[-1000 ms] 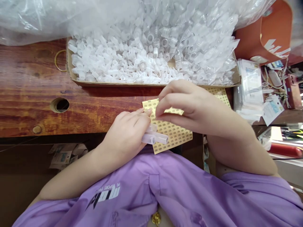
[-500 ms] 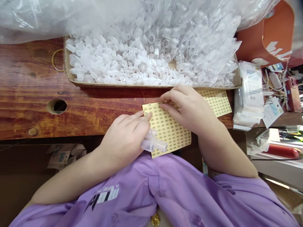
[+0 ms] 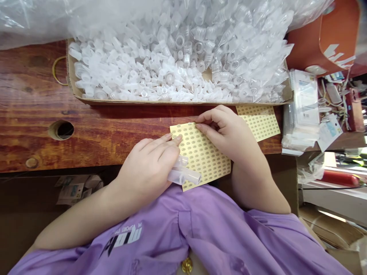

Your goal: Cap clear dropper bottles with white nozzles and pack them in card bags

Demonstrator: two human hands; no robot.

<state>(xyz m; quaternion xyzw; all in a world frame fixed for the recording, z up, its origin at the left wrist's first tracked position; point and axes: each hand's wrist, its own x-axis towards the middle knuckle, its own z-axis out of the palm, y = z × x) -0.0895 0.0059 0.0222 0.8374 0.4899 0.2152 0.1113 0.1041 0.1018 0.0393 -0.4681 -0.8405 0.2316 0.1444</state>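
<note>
A yellow sheet of small printed oval stickers (image 3: pixel 206 156) lies at the table's front edge and hangs partly over it. My left hand (image 3: pixel 150 160) rests on its left side, fingertips near the upper left corner. Small translucent plastic tubes (image 3: pixel 185 175) stick out from under that hand's palm, over the sheet; how many it holds is hidden. My right hand (image 3: pixel 228 130) pinches at the sheet's upper edge with thumb and forefinger, its other fingers curled. Whether a sticker is between those fingertips is too small to tell.
Behind the hands stands a shallow cardboard box (image 3: pixel 183 102) heaped with translucent plastic nozzles and caps (image 3: pixel 137 72). A second sticker sheet (image 3: pixel 260 122) lies to the right. Beyond it are stacked plastic packets (image 3: pixel 302 107) and an orange box (image 3: pixel 338 38). The wooden table (image 3: pixel 28 114) has a round hole.
The view has shifted slightly. My right hand has drawn back a little from the box edge, and its elbow has come inward. My left hand keeps its hold on the tubes.
</note>
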